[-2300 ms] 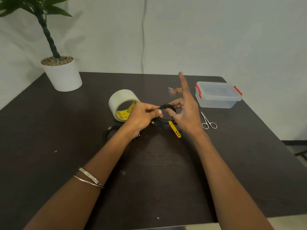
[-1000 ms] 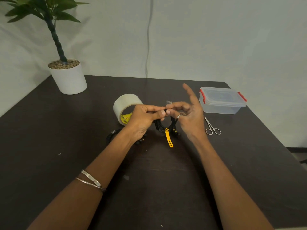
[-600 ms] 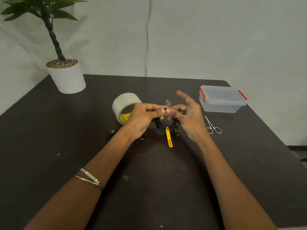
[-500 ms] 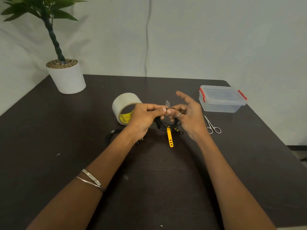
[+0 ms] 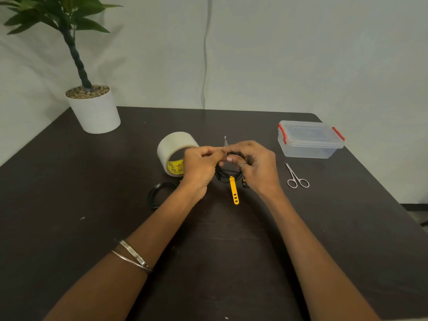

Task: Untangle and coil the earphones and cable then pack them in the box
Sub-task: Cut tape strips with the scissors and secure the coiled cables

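I see the left hand (image 5: 199, 167) and the right hand (image 5: 257, 165) both pinching the black coiled earphones (image 5: 228, 174) with the yellow strap (image 5: 234, 191) above the dark table (image 5: 69, 181). At 9 o'clock lies a second black coiled cable (image 5: 158, 194); the clear tape roll (image 5: 172, 151) stands behind the left hand. At 2 o'clock sits the closed clear plastic box with red clips (image 5: 309, 140), and the small steel scissors (image 5: 296, 178) at 3.

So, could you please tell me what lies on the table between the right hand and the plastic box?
In the head view, only the small scissors lie between the right hand and the plastic box; the rest is bare table.
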`<state>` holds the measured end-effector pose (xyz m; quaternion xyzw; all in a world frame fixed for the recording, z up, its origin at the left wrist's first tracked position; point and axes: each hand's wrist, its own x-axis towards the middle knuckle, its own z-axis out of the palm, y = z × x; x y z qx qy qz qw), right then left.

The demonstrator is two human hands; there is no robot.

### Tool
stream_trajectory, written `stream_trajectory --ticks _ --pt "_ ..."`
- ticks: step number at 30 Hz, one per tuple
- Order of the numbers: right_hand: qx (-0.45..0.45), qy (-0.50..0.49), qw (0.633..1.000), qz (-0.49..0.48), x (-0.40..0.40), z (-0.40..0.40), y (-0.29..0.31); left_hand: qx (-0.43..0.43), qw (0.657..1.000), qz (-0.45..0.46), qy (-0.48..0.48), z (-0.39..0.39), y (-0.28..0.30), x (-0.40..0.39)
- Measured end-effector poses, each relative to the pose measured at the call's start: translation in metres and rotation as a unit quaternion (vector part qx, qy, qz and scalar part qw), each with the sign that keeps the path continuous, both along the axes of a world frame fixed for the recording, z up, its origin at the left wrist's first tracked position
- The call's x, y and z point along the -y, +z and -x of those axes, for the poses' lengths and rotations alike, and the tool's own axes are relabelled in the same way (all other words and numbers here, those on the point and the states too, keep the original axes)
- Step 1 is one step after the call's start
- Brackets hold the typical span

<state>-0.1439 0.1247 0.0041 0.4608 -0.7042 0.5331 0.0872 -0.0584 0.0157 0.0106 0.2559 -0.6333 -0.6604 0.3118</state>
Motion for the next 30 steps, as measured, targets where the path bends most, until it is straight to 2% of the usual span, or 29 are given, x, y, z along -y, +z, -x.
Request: stream_trajectory --ticks 3,8,12,18,24,27,30 --pt "0.02 0.007 1.0 0.005 -0.001 0.001 -0.002 -0.006 1.0 0.027 -0.007 0.0 -0.002 0.001" --pt "0.143 0.029 0.989 0.021 -0.001 0.004 -0.002 -0.02 1.0 0.019 -0.009 0.0 -0.002 0.002" --pt "0.15 0.004 0.989 0.017 0.0 0.008 -0.003 -0.022 0.998 0.065 -0.013 -0.002 -0.003 0.0" --pt "0.022 -0.03 0.999 -0.02 -0.005 0.01 0.002 -0.018 0.986 0.164 -0.017 -0.002 -0.003 0.0" --pt "-0.126 -0.055 0.988 -0.068 -0.007 0.013 0.003 -0.031 0.958 0.285 -0.008 -0.002 -0.001 -0.002" --pt "-0.158 -0.059 0.983 -0.08 -0.005 0.013 0.002 -0.036 0.926 0.377 0.008 -0.002 0.0 0.0" --pt "-0.188 -0.058 0.975 -0.101 -0.005 0.014 0.003 -0.007 0.872 0.489 0.032 -0.001 -0.001 0.001"
